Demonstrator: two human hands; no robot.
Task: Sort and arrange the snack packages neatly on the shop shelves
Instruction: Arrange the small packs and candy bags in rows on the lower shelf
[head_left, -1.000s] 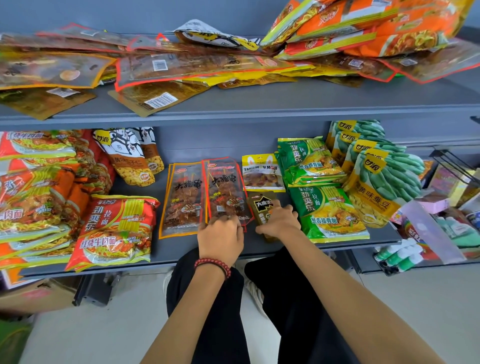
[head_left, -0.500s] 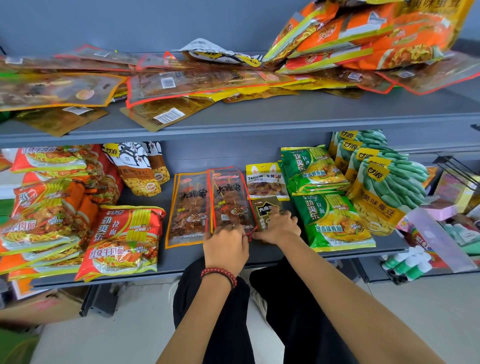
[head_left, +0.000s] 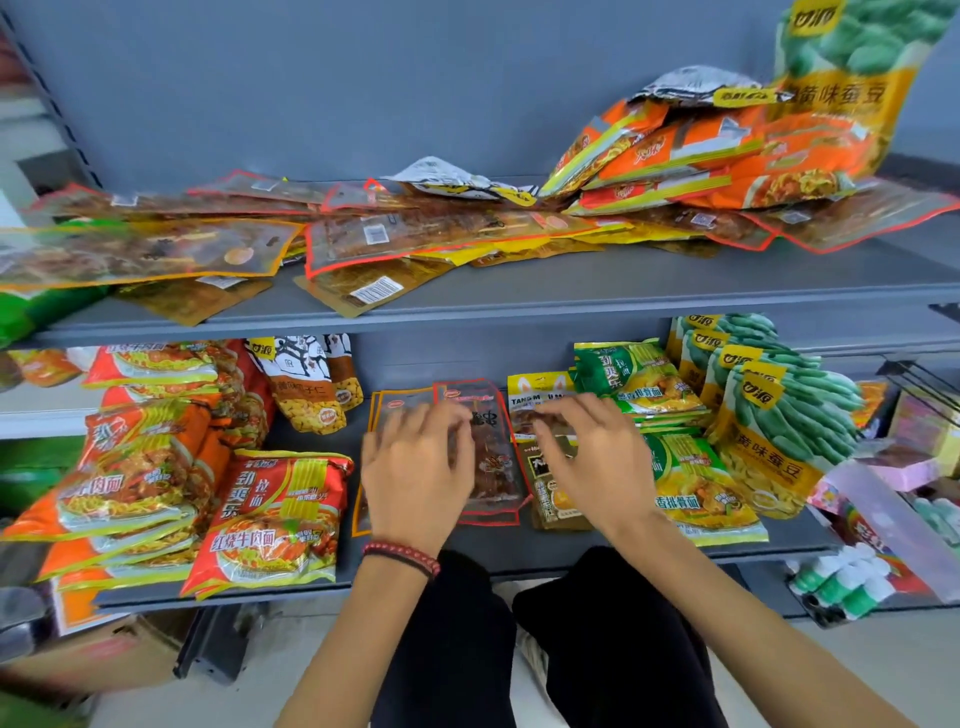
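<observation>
On the lower shelf (head_left: 519, 558) lie flat clear skewer packets: a red-edged one (head_left: 491, 462) and an orange-edged one (head_left: 387, 402) left of it. A small dark brown packet (head_left: 550, 506) and a yellow packet (head_left: 535, 389) lie to the right. My left hand (head_left: 415, 473) hovers over the orange-edged packet with fingers spread. My right hand (head_left: 592, 457) hovers over the brown packet, fingers spread too. Neither hand holds anything. The upper shelf (head_left: 571, 291) carries a loose jumble of clear skewer packets (head_left: 415, 239) and orange noodle bags (head_left: 701, 161).
Red noodle bags (head_left: 275, 519) and orange stacks (head_left: 130, 467) fill the lower shelf's left. Green noodle bags (head_left: 696, 488) and green bean bags (head_left: 779, 415) stand at the right. A seed bag (head_left: 306, 384) leans at the back. A side rack (head_left: 883, 519) holds small items.
Both hands have lifted off the packets and opened, moving up and back over the shelf. The view has tilted upward, so the upper shelf shows more.
</observation>
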